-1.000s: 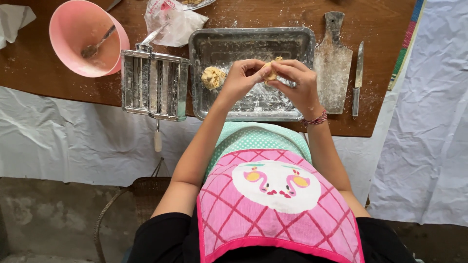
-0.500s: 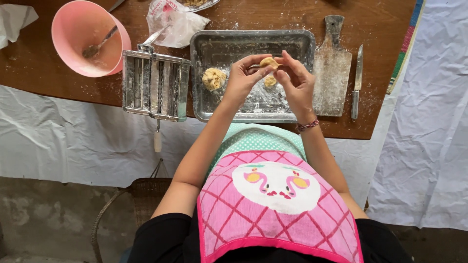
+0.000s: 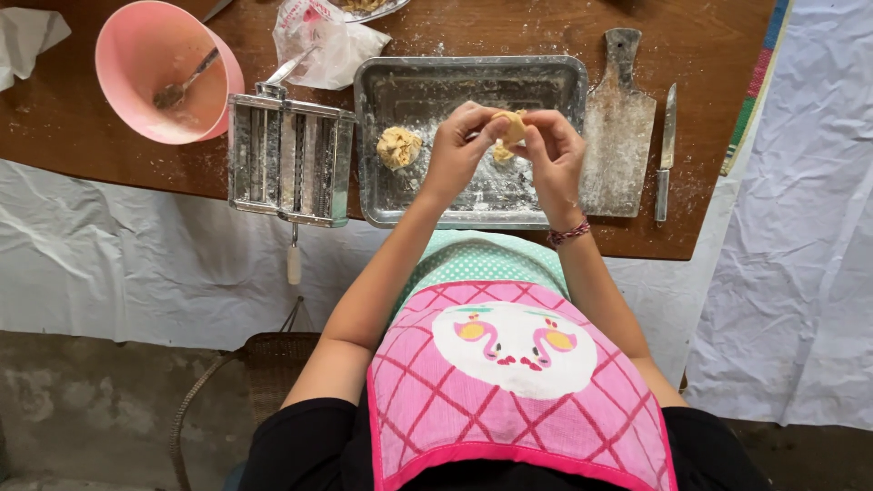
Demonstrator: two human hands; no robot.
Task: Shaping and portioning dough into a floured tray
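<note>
This looks like a simple home kitchen set up for making dough. A floured metal baking tray (image 3: 391, 82) sits on a worn wooden table (image 3: 709, 136); just left of the tray stands a hand-cranked pasta roller (image 3: 289, 156), with a pink mixing bowl (image 3: 145, 55) further left. Right of the tray lie a wooden board (image 3: 618, 136) and a knife (image 3: 667, 150), and the floor below is bare concrete.
</note>
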